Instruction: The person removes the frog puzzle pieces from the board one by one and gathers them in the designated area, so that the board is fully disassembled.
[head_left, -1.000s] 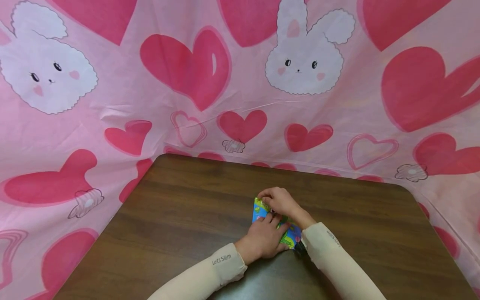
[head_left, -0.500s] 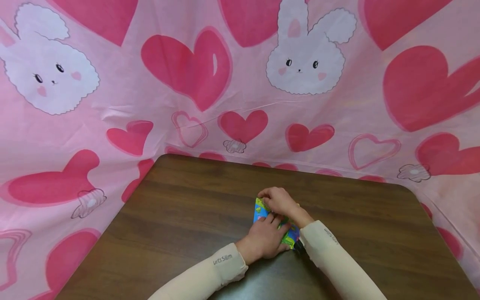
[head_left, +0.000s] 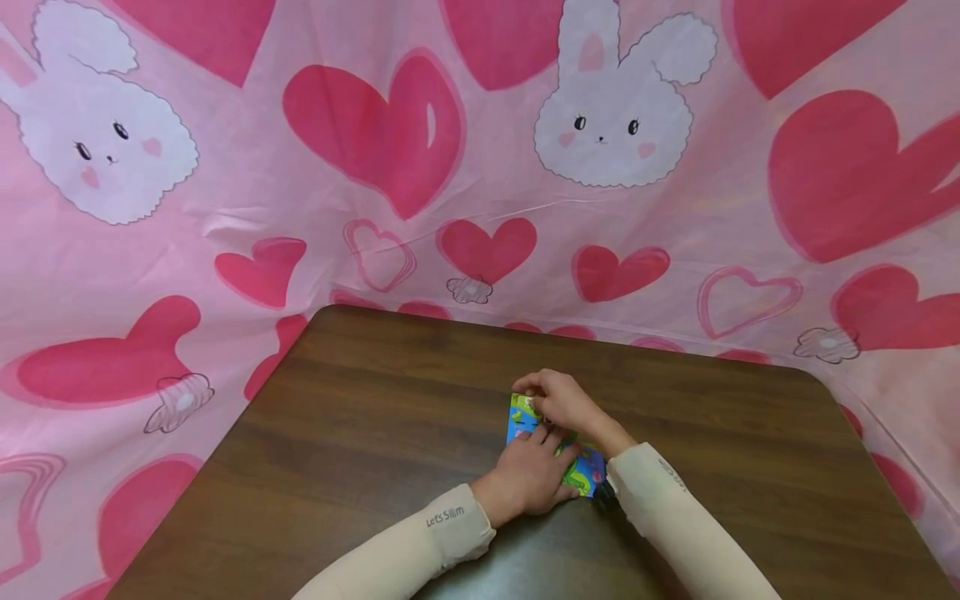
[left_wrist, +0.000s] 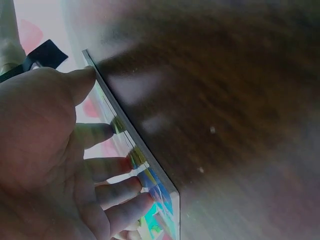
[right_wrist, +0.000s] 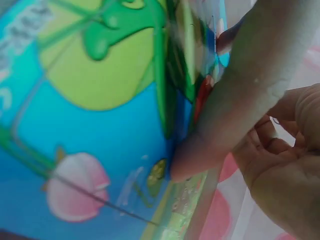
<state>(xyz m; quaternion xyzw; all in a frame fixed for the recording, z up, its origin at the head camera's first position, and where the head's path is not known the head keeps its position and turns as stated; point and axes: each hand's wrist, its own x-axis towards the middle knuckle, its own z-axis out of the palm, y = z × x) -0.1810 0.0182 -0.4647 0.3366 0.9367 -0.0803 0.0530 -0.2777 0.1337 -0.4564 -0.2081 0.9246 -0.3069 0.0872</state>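
A flat, thick-edged board point(head_left: 519, 423) with a bright cartoon print lies on the table; in the right wrist view this jigsaw puzzle point(right_wrist: 117, 135) shows cut lines, a green figure and a pink flower. My left hand point(head_left: 528, 475) rests across its middle with spread fingers, and the left wrist view shows the fingertips on the printed face. My right hand point(head_left: 562, 398) is at the far left corner, its fingers bent. One right digit point(right_wrist: 215, 130) touches the printed face near the border. Whether the right hand pinches anything, I cannot tell.
The brown wooden table point(head_left: 360, 400) has rounded far corners. Behind it hangs a pink cloth point(head_left: 495, 183) printed with hearts and rabbits. A small black device point(head_left: 604, 492) sits at the right wrist, beside the puzzle's near right corner.
Both hands stay almost in place on the puzzle. The right wrist and sleeve have shifted slightly to the right; the view itself has moved a little.
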